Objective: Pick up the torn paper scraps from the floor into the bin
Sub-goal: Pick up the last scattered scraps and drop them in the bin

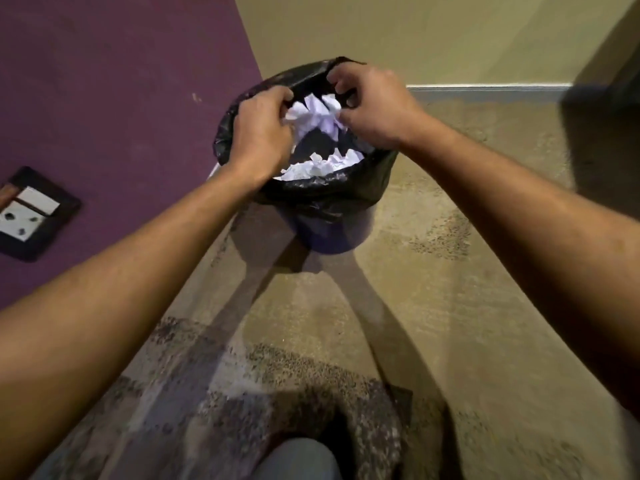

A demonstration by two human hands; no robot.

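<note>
The task looks close to done, since the floor [433,306] in view shows no scraps; both the left hand [259,133] and right hand [374,109] curl their fingers round a crumpled white wad of paper scraps [317,114] over the black-lined bin [311,195]; more white, crinkled scraps [322,166] lie below the fingers inside it, though blur may hide stray bits.

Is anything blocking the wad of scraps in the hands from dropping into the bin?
Nothing visible. Both the left hand and right hand hold the paper scraps directly over the open, bag-lined bin.
</note>
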